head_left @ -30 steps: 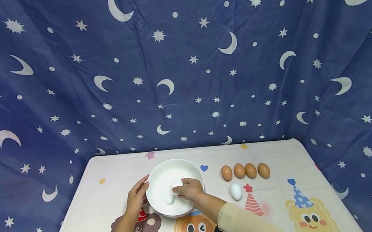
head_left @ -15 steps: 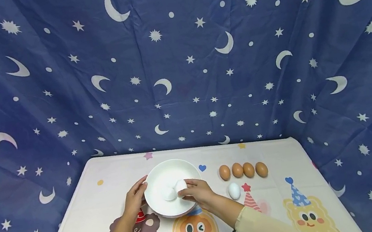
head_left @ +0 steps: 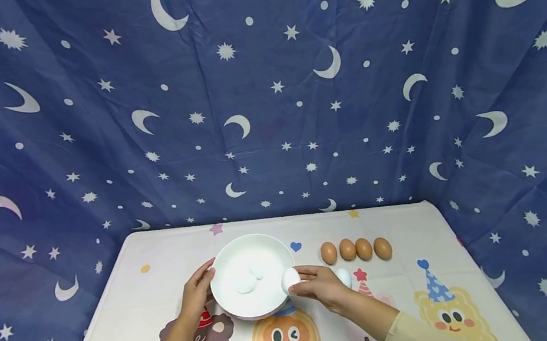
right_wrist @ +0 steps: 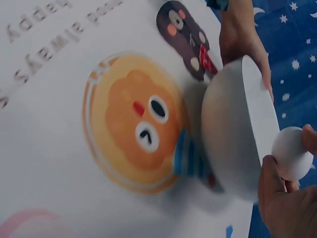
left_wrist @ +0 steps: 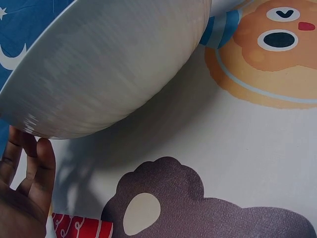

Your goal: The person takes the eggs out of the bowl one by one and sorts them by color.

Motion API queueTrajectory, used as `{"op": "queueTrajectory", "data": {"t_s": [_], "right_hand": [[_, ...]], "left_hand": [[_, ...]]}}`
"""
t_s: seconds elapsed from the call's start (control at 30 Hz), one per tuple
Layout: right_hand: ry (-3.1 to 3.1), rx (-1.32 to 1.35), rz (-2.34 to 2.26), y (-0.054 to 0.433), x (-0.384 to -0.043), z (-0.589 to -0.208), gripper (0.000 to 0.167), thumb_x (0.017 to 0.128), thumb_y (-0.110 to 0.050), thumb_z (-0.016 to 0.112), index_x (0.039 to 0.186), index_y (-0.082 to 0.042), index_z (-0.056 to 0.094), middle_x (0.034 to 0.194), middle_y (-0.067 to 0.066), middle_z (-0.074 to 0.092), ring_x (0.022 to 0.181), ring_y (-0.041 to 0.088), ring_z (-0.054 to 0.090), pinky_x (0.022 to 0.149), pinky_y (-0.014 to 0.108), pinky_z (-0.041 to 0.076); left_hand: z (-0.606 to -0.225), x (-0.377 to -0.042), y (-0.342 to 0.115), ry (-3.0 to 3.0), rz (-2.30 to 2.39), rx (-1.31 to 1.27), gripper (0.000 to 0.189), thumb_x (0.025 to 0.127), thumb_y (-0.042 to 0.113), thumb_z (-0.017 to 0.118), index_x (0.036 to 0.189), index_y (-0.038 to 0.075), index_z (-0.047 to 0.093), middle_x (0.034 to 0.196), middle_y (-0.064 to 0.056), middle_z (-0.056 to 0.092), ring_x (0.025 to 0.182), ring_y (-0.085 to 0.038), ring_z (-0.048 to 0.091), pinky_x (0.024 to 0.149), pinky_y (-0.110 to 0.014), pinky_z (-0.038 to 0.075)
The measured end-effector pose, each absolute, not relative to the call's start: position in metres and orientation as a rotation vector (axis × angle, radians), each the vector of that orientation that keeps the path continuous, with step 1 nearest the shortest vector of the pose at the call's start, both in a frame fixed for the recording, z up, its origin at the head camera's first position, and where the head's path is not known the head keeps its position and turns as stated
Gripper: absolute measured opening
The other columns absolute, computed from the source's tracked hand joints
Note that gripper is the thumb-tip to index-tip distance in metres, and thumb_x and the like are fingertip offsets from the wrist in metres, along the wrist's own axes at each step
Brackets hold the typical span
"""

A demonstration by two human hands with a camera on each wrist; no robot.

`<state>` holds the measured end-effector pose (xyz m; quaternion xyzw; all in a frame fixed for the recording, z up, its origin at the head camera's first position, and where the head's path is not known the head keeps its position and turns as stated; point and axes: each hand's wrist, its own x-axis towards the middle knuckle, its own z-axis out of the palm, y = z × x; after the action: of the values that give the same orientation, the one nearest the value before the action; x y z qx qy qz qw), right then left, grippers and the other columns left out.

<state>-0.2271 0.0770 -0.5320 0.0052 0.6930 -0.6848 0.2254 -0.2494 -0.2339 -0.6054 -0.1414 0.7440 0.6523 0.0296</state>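
Observation:
A white bowl [head_left: 233, 305] stands on the table. Inside it lies a white egg [head_left: 245, 283], with a smaller pale shape beside it that I cannot make out clearly. At the bowl's right rim my right hand [head_left: 324, 287] pinches another white egg [right_wrist: 292, 153] between thumb and fingers. My left hand [head_left: 198, 294] rests at the bowl's left side; in the left wrist view its fairly straight fingers [left_wrist: 45, 163] touch the outer wall just under the rim. A further white egg [head_left: 344, 277] lies on the table, partly hidden behind my right hand.
Several brown eggs [head_left: 347, 249] lie in a row right of the bowl, farther back. A pale cloth [head_left: 132, 330] with cartoon prints covers the table. Behind it hangs a blue curtain [head_left: 259, 77] with moons and stars.
My right hand has lifted a white egg from inside the bowl and carried it right, to the rim. The left hand keeps its place at the bowl's left side.

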Motion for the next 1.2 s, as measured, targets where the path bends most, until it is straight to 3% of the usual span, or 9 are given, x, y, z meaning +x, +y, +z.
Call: {"op": "queueTrajectory", "data": {"t_s": [0.43, 0.63, 0.77, 0.97, 1.2], "right_hand": [[2.154, 0.229, -1.800, 0.138, -0.239, -0.543, 0.063, 0.076, -0.003, 0.082, 0.131, 0.008, 0.054, 0.125, 0.025, 0.063, 0.107, 0.030, 0.067, 0.087, 0.036, 0.059], [2.184, 0.256, -1.797, 0.168, -0.242, -0.542, 0.057, 0.081, -0.003, 0.077, 0.132, 0.008, 0.054, 0.128, 0.026, 0.061, 0.115, 0.035, 0.063, 0.093, 0.041, 0.056], [2.224, 0.253, -1.762, 0.187, -0.244, -0.546, 0.060, 0.083, -0.008, 0.077, 0.135, 0.008, 0.052, 0.132, 0.027, 0.058, 0.115, 0.033, 0.062, 0.092, 0.038, 0.056], [2.234, 0.300, -1.753, 0.209, -0.247, -0.562, 0.060, 0.085, -0.009, 0.076, 0.137, 0.008, 0.051, 0.134, 0.027, 0.056, 0.112, 0.030, 0.064, 0.097, 0.044, 0.053], [2.267, 0.323, -1.708, 0.225, -0.249, -0.580, 0.064, 0.088, -0.015, 0.075, 0.139, 0.011, 0.046, 0.137, 0.030, 0.052, 0.125, 0.041, 0.054, 0.099, 0.040, 0.053]], "left_hand": [[-0.605, -0.247, -0.235, 2.300, 2.000, -0.446, 0.051, 0.101, 0.045, 0.052, 0.146, 0.021, 0.049, 0.137, -0.015, 0.052, 0.110, -0.025, 0.063, 0.085, -0.034, 0.057], [-0.604, -0.248, -0.234, 2.299, 1.997, -0.441, 0.050, 0.101, 0.044, 0.052, 0.145, 0.021, 0.049, 0.138, -0.015, 0.052, 0.114, -0.028, 0.062, 0.088, -0.036, 0.057], [-0.603, -0.249, -0.233, 2.298, 1.997, -0.449, 0.049, 0.101, 0.042, 0.052, 0.145, 0.021, 0.050, 0.137, -0.014, 0.053, 0.114, -0.028, 0.062, 0.088, -0.036, 0.057], [-0.602, -0.249, -0.233, 2.295, 2.000, -0.448, 0.048, 0.102, 0.041, 0.052, 0.145, 0.020, 0.050, 0.138, -0.015, 0.053, 0.112, -0.026, 0.063, 0.088, -0.036, 0.057], [-0.602, -0.247, -0.233, 2.289, 2.009, -0.444, 0.049, 0.102, 0.041, 0.052, 0.145, 0.020, 0.049, 0.136, -0.015, 0.053, 0.111, -0.026, 0.063, 0.088, -0.036, 0.057]]}}
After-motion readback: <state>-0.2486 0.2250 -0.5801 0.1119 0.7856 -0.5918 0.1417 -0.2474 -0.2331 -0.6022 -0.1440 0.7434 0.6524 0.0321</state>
